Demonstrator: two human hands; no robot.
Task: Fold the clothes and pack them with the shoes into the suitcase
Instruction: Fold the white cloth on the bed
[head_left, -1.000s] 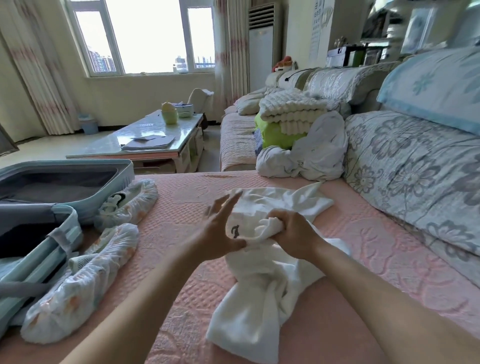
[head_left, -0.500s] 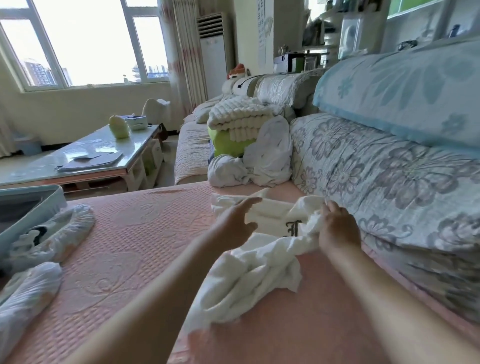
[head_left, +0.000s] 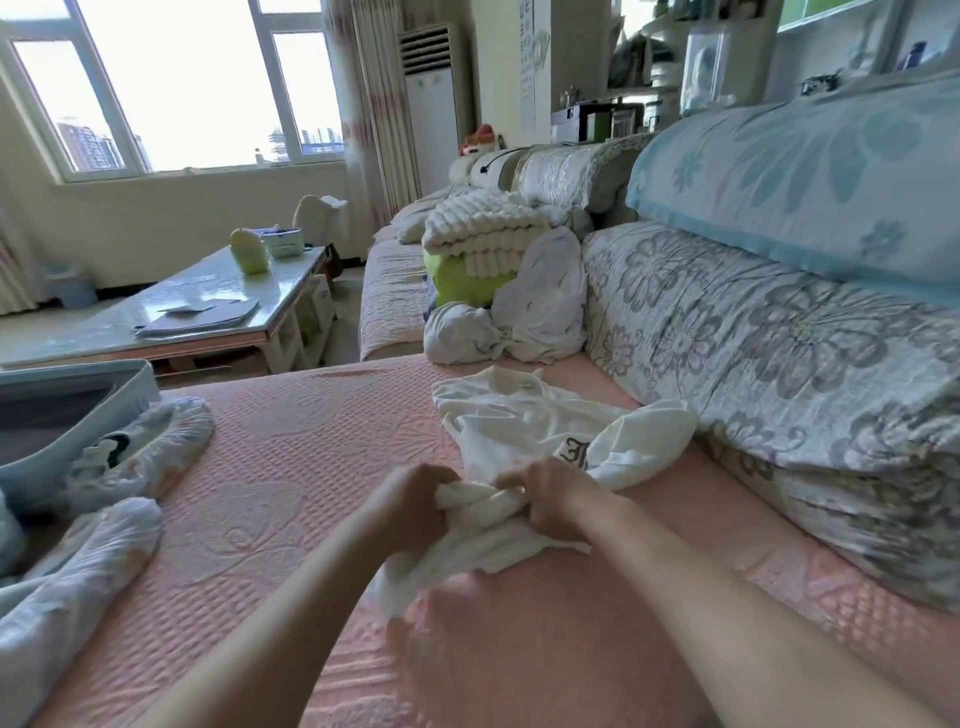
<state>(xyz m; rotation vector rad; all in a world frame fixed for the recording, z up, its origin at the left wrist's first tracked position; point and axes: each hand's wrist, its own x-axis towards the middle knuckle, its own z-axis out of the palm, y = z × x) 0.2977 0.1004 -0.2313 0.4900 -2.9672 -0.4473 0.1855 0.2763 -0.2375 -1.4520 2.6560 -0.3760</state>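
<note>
Reaching forward side by side, the left hand (head_left: 415, 499) and right hand (head_left: 553, 501) curl knuckles-up, each grip closed tight on a bunched fold of the white shirt (head_left: 519, 421). The shirt lies on the pink sofa seat (head_left: 291, 467), just beside the floral back cushion (head_left: 779, 364). Bare seat runs leftward to two bagged shoes (head_left: 150, 447) beside the open suitcase (head_left: 78, 410) at the left edge.

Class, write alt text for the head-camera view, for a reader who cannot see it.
The left hand and right hand grip the bunched edge of a crumpled white garment on a pink quilted seat. At left, two wrapped shoes lie beside an open pale blue suitcase; a clothes pile sits further back.
</note>
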